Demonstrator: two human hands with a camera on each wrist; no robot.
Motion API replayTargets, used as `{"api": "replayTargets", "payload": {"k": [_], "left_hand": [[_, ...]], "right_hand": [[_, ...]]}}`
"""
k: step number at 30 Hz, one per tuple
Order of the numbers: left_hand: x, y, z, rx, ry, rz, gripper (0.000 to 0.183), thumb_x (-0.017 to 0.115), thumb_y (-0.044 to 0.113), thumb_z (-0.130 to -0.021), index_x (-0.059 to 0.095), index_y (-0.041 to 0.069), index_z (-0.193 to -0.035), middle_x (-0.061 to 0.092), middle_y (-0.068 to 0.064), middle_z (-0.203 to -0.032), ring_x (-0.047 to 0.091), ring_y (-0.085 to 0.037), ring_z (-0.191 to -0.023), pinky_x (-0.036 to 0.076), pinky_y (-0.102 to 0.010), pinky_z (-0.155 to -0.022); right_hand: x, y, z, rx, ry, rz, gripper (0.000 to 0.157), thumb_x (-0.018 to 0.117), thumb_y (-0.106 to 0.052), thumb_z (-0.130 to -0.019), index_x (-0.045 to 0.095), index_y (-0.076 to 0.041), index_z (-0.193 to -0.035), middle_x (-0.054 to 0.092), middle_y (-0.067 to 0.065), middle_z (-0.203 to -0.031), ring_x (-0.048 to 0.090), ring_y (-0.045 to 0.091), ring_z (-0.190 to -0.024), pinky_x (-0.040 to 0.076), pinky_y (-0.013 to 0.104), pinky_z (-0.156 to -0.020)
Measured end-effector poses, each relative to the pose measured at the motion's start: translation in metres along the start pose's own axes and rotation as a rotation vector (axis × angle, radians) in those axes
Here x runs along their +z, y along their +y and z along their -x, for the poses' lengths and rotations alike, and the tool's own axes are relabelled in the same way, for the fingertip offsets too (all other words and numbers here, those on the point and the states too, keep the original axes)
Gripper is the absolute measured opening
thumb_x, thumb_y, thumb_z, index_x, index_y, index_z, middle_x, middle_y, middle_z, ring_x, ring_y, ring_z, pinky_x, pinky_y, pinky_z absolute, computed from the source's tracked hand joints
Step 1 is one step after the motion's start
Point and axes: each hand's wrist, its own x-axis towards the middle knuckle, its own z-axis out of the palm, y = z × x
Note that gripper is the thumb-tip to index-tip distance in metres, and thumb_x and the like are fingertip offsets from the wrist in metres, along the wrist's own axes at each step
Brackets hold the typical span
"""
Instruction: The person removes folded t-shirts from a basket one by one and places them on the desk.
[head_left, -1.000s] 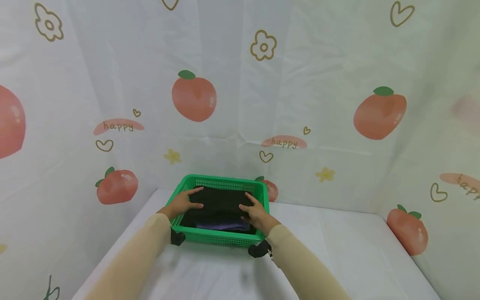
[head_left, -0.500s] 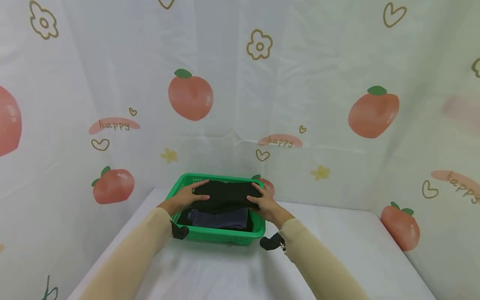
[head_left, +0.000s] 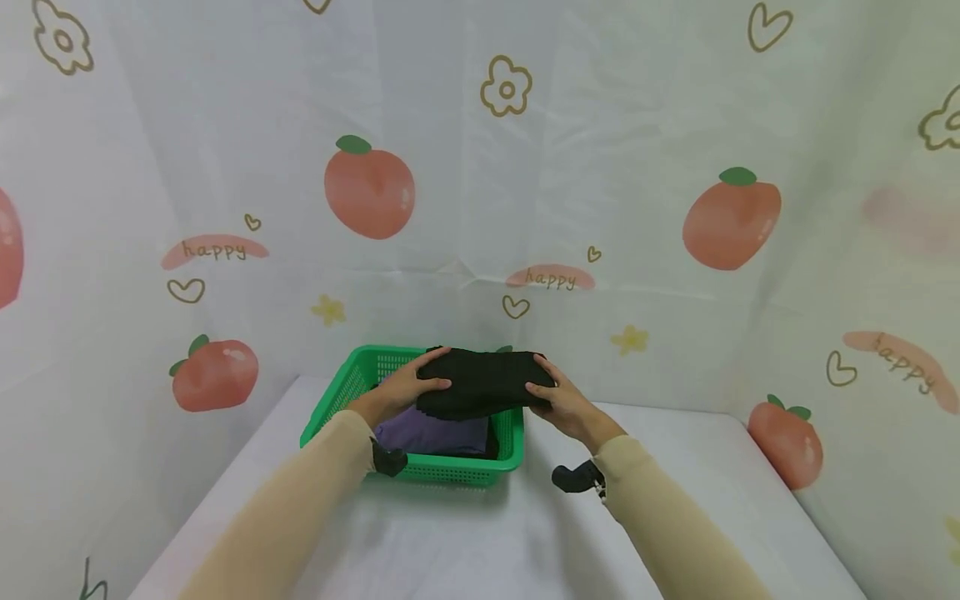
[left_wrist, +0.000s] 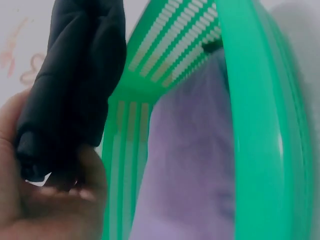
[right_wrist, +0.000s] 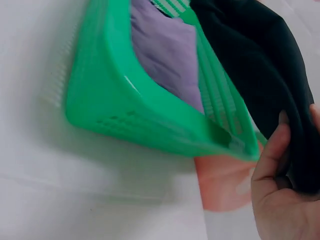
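Observation:
A folded black garment (head_left: 483, 382) hangs above the green plastic basket (head_left: 450, 468), held level between both hands. My left hand (head_left: 405, 387) grips its left end, thumb on the near side. At the other end my right hand (head_left: 566, 407) pinches the folded cloth, just past the basket's right rim. In the left wrist view the black garment (left_wrist: 75, 75) shows thick, rolled layers. A purple folded cloth (head_left: 435, 433) lies in the basket, with some black fabric beside it. The garment in my hands hides part of the basket's back.
The basket stands on a white-covered table (head_left: 630, 500) near its back left. A white curtain (head_left: 465, 208) printed with peaches and hearts hangs behind and at the sides. White tabletop stretches to the right of the basket and in front of it.
Both hands have lifted the black garment up out of the basket and carried it to the right. The purple cloth beneath has come into fuller view. The head view has shifted slightly right.

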Motion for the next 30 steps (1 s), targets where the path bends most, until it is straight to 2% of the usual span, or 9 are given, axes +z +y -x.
{"api": "replayTargets", "payload": {"k": [2, 5, 8, 12, 18, 26, 30], "left_hand": [[0.009, 0.002, -0.005, 0.005, 0.028, -0.015, 0.074, 0.068, 0.02, -0.094, 0.028, 0.028, -0.157, 0.015, -0.014, -0.163, 0.029, -0.038, -0.145, 0.036, -0.053, -0.111], [0.022, 0.004, -0.012, -0.015, 0.044, 0.025, 0.075, 0.07, 0.023, -0.092, 0.03, 0.032, -0.155, 0.019, -0.014, -0.162, 0.038, -0.037, -0.14, 0.041, -0.049, -0.107], [0.034, 0.005, -0.018, -0.032, 0.038, 0.071, 0.077, 0.072, 0.023, -0.091, 0.029, 0.035, -0.155, 0.021, -0.015, -0.161, 0.045, -0.036, -0.134, 0.049, -0.042, -0.098], [0.047, 0.006, -0.026, -0.024, 0.028, 0.107, 0.08, 0.073, 0.018, -0.09, 0.029, 0.035, -0.155, 0.025, -0.016, -0.159, 0.048, -0.037, -0.132, 0.053, -0.037, -0.089], [0.068, 0.008, -0.04, -0.005, 0.055, 0.106, 0.082, 0.077, 0.013, -0.086, 0.035, 0.034, -0.153, 0.03, -0.015, -0.157, 0.047, -0.036, -0.132, 0.052, -0.041, -0.094], [0.097, 0.011, -0.053, 0.006, 0.067, 0.102, 0.079, 0.078, 0.01, -0.084, 0.04, 0.027, -0.151, 0.031, -0.016, -0.157, 0.043, -0.038, -0.135, 0.043, -0.049, -0.106], [0.11, 0.012, -0.057, -0.001, 0.083, 0.087, 0.079, 0.079, 0.007, -0.083, 0.043, 0.026, -0.15, 0.034, -0.016, -0.155, 0.044, -0.038, -0.134, 0.043, -0.047, -0.106]], "right_hand": [[-0.007, -0.001, 0.003, 0.004, 0.015, -0.001, 0.071, 0.046, 0.0, -0.102, 0.012, -0.022, -0.16, 0.009, 0.019, -0.161, 0.046, 0.016, -0.109, 0.041, 0.027, -0.087], [-0.017, -0.001, 0.007, 0.004, 0.029, -0.006, 0.071, 0.046, 0.0, -0.102, 0.011, -0.023, -0.16, 0.009, 0.018, -0.162, 0.048, 0.012, -0.103, 0.04, 0.027, -0.085], [-0.026, -0.001, 0.01, -0.007, 0.036, -0.001, 0.071, 0.047, -0.001, -0.103, 0.011, -0.024, -0.16, 0.009, 0.017, -0.162, 0.05, 0.01, -0.103, 0.04, 0.027, -0.086], [-0.038, -0.002, 0.016, -0.019, 0.035, -0.003, 0.071, 0.046, -0.002, -0.103, 0.01, -0.025, -0.16, 0.01, 0.015, -0.162, 0.051, 0.007, -0.101, 0.041, 0.026, -0.086], [-0.061, -0.005, 0.028, -0.015, 0.04, 0.001, 0.071, 0.046, -0.005, -0.104, 0.009, -0.025, -0.16, 0.008, 0.015, -0.162, 0.05, 0.007, -0.101, 0.04, 0.026, -0.084], [-0.091, -0.007, 0.048, -0.017, 0.039, 0.024, 0.071, 0.047, -0.007, -0.104, 0.008, -0.027, -0.16, 0.008, 0.014, -0.16, 0.052, 0.005, -0.1, 0.041, 0.025, -0.085], [-0.104, -0.006, 0.057, -0.024, 0.03, 0.033, 0.071, 0.046, -0.007, -0.104, 0.008, -0.027, -0.16, 0.007, 0.015, -0.159, 0.053, 0.005, -0.099, 0.041, 0.024, -0.085]]}}
